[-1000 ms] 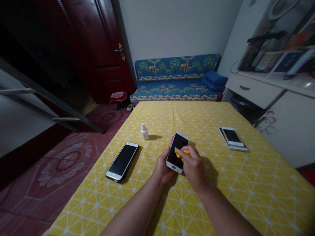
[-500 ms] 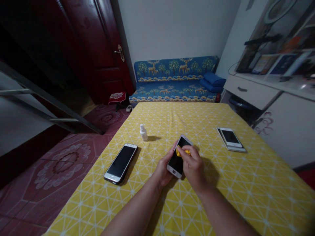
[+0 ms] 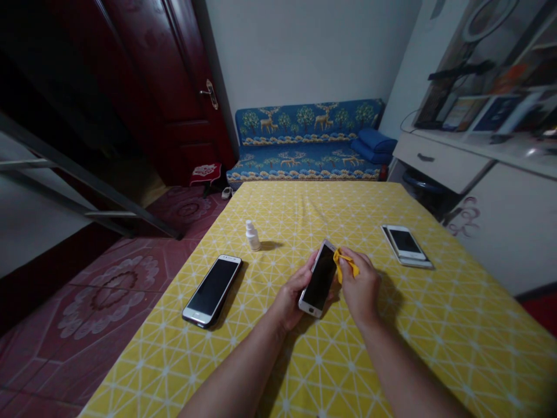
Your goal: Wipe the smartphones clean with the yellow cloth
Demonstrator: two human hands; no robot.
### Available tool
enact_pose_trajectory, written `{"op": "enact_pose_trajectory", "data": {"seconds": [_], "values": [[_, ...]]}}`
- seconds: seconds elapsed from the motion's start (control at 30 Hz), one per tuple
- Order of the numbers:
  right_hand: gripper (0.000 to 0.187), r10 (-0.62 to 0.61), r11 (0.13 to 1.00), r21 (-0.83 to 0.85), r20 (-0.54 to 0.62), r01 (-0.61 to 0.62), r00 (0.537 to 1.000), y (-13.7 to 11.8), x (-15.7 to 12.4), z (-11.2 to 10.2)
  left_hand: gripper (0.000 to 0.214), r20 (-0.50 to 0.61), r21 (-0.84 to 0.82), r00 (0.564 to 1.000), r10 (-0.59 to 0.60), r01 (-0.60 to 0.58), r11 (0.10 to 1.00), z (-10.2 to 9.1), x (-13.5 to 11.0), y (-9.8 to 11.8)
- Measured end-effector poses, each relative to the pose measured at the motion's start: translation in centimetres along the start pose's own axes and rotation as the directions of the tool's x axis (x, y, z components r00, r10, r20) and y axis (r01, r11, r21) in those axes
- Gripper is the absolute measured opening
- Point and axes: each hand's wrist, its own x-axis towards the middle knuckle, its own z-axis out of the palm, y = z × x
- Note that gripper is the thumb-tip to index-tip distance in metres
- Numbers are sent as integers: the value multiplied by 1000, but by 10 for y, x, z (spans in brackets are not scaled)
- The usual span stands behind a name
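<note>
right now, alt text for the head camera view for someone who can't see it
A person's left hand holds a phone tilted above a yellow tablecloth, while the right hand pinches a small yellow cloth beside its upper edge. A second phone and a little white bottle sit to the left, another phone to the right.

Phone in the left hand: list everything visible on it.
The phone is a slim smartphone, white frame, dark glossy unlit screen. It is held above the yellow tablecloth, rolled partly onto a long edge, top end pointing away. The left hand grips its lower half from the left and beneath; the right hand holds a yellow cloth at its upper right edge.
</note>
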Motion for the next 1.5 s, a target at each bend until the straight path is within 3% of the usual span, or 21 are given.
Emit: {"op": "enact_pose_trajectory", "data": {"seconds": [0.13, 0.3, 0.47, 0.63, 0.73, 0.87, 1.07, 1.17, 1.27, 1.37, 1.5], "values": [[22, -106, 992, 64, -22, 108, 994, -14, 2, -5, 57, 81, 3, 994, -75, 75, 997, 4, 0, -4], [24, -216, 974, 76, 43, 212, 976, -21, 4, -8, 58, 88, -6, 993, -74, 74, 997, 4, 0, -4], [23, -184, 982, 47, 45, 181, 982, -19, 5, -6, 55, 91, -11, 992, -86, 87, 996, -3, 1, -5], [20, -200, 974, 131, 125, 184, 972, -32, -9, -2, 50, -2, -83, 999, -53, 52, 995, -8, 3, -6], [24, -220, 961, 218, 230, 170, 948, -40, -21, 3, 47, -68, -198, 998, -12, -1, 980, -10, 5, -4], [31, -280, 934, 316, 352, 168, 893, -47, -33, 9, 38, -128, -312, 990, -56, 14, 950, -10, 7, 4], [31, -432, 890, 326, 387, 318, 815, -47, -32, 11, 33, -211, -331, 973, -92, 17, 943, -7, 6, 8], [30, -412, 905, 253, 326, 341, 851, -37, -22, 7, 39, -206, -280, 978, -37, -23, 960, -8, 6, 4], [33, -359, 932, 134, 204, 337, 911, -20, -10, 0, 48, -108, -221, 994, -1, -23, 975, -9, 6, 0], [34, -305, 952, 46, 129, 302, 943, -5, 0, -5, 52, -3, -206, 999, -42, 40, 978, -10, 5, -1], [35, -248, 969, 16, 133, 248, 960, -2, 1, -5, 54, 5, -244, 996, -92, 90, 966, -15, 6, 1]]}}
